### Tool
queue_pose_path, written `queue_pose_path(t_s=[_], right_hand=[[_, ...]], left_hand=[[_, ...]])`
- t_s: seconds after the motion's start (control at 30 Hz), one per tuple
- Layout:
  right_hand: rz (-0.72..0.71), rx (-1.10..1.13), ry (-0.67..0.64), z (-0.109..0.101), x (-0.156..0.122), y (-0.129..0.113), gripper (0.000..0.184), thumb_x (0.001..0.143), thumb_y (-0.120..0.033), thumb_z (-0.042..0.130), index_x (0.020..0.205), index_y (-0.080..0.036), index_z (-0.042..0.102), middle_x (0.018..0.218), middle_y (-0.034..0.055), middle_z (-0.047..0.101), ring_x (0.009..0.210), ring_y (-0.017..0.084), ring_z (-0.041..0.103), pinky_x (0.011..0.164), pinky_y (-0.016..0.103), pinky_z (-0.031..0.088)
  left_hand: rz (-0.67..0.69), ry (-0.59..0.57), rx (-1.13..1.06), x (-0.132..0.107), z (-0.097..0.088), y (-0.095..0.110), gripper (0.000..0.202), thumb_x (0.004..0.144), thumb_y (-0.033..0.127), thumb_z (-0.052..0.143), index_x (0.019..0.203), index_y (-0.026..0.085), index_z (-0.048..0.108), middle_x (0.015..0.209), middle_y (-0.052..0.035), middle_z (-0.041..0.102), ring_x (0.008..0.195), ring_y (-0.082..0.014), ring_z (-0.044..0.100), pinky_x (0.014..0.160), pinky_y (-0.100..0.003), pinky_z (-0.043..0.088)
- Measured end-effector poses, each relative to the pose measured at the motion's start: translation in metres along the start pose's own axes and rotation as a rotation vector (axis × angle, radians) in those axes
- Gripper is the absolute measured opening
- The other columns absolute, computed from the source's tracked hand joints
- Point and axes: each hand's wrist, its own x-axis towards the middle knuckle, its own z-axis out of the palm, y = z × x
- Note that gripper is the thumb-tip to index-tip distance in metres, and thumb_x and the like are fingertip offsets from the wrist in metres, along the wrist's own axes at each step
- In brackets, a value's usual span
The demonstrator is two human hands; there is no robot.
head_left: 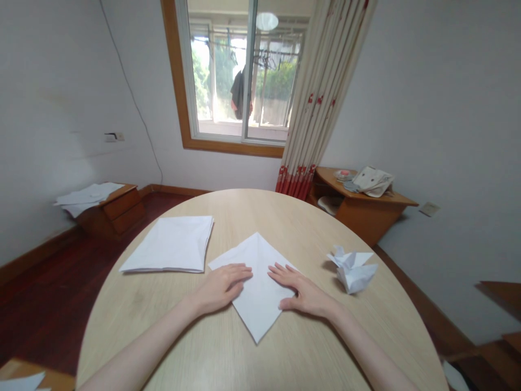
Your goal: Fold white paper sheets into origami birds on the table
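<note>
A folded sheet of white paper (pixel 258 309) lies flat on the round wooden table (pixel 228 358), turned like a diamond with one corner toward me. My left hand (pixel 226 285) rests on its left side, fingers stretched out and flat. On the right side lies my right hand (pixel 299 290), its fingers spread over the paper and the thumb near the lower right edge. A crease runs down from the top corner between the two hands. The paper's left and right corners are partly covered by my hands.
A stack of white paper (pixel 171 244) sits at the table's left. Folded white paper figures (pixel 353 270) stand on the right. Beyond the table are a drawer cabinet (pixel 122 209) with papers, a corner shelf (pixel 362 214) with a cloth bag, a curtain (pixel 313 108) and a window.
</note>
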Motion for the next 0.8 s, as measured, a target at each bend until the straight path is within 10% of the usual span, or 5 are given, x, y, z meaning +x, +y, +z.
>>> queue_pose_path(t_s=[0.2, 0.47, 0.8], right_hand=[[0.101, -0.038, -0.153, -0.0031, 0.0, -0.0068, 0.112, 0.059, -0.065, 0.075, 0.146, -0.019, 0.024, 0.154, 0.0123, 0.016, 0.144, 0.028, 0.01, 0.117, 0.048, 0.005], [0.074, -0.021, -0.124, -0.0031, -0.0017, -0.0048, 0.085, 0.063, -0.066, 0.072, 0.135, -0.03, 0.046, 0.153, 0.01, 0.021, 0.143, 0.029, 0.013, 0.115, 0.052, 0.007], [0.076, 0.103, -0.018, -0.005, -0.0023, -0.0087, 0.036, 0.087, -0.053, 0.056, 0.112, -0.031, 0.067, 0.143, 0.0083, 0.042, 0.14, 0.024, 0.026, 0.114, 0.053, 0.014]], left_hand=[[-0.009, -0.175, 0.012, 0.0008, -0.0036, 0.0023, 0.068, 0.085, 0.06, 0.054, 0.139, 0.019, 0.045, 0.144, -0.0103, 0.043, 0.136, -0.0263, 0.036, 0.114, -0.043, 0.024], [0.026, -0.232, -0.023, 0.0004, -0.0082, -0.0018, 0.105, 0.056, 0.069, 0.075, 0.142, 0.02, 0.04, 0.147, -0.0128, 0.037, 0.137, -0.0314, 0.033, 0.114, -0.046, 0.021], [0.039, -0.138, -0.019, 0.0022, -0.0096, 0.0012, 0.057, 0.077, 0.039, 0.072, 0.129, 0.023, 0.057, 0.132, -0.0078, 0.057, 0.129, -0.0253, 0.047, 0.108, -0.041, 0.036]])
